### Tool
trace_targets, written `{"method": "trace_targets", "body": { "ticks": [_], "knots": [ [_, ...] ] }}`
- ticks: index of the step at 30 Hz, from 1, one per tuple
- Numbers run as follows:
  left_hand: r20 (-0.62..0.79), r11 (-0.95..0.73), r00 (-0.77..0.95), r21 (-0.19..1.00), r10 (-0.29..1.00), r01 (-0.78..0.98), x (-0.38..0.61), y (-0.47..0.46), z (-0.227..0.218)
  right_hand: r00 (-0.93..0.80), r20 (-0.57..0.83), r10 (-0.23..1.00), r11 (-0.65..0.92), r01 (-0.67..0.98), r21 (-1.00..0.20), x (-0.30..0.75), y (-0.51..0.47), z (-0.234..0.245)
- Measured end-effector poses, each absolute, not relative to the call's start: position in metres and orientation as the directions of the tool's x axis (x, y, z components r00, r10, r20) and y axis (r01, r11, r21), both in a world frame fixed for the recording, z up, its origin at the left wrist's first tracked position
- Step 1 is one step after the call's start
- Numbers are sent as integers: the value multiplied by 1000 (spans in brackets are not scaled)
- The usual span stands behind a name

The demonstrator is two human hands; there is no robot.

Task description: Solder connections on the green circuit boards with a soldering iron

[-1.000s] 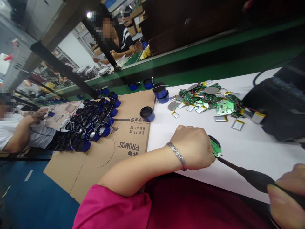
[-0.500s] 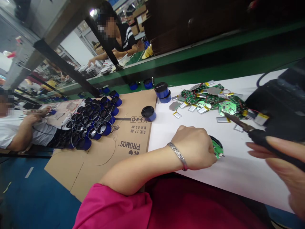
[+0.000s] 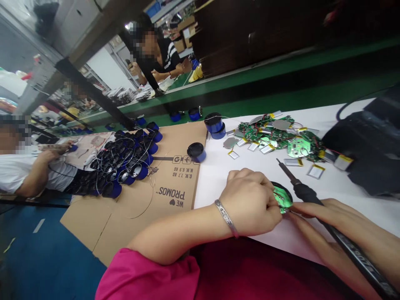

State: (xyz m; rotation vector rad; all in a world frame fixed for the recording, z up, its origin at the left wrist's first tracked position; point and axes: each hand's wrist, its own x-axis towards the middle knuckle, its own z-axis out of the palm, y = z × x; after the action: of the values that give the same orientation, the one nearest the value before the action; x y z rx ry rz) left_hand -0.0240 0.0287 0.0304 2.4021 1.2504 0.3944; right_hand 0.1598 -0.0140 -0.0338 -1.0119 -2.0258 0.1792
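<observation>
My left hand [image 3: 250,200] is closed around the near side of a round black housing that has a green circuit board [image 3: 282,197] in it; the fingers hide much of it. My right hand [image 3: 337,221] has a soldering iron [image 3: 308,193] tucked between its fingers, the bare metal tip pointing up and left, clear of the board. The thumb and forefinger of that hand reach to the board's right edge and appear to touch it. Beyond both hands lies a heap of green circuit boards [image 3: 299,144] with silver batteries [image 3: 315,171] wired to them.
Blue-and-black round housings [image 3: 196,152] stand on cardboard [image 3: 168,183] and white sheet, with many more heaped at left [image 3: 125,166]. A black device [image 3: 365,141] sits at right. Co-workers are at the left [image 3: 31,166] and across the bench [image 3: 162,54].
My right hand has moved left to the board, and the iron's tip has swung away from the heap of boards. My left hand has shifted slightly. A co-worker across raised a hand.
</observation>
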Motion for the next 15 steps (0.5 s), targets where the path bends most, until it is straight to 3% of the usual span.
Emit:
{"method": "trace_targets", "body": {
  "ticks": [7, 15],
  "knots": [
    [77, -341, 367, 578, 927, 741, -28, 18, 25, -172, 612, 772, 525, 717, -460, 159, -28, -51],
    [48, -270, 315, 645, 948, 715, -25, 17, 19, -183, 587, 789, 499, 748, -438, 167, -24, -62]
  ]
}}
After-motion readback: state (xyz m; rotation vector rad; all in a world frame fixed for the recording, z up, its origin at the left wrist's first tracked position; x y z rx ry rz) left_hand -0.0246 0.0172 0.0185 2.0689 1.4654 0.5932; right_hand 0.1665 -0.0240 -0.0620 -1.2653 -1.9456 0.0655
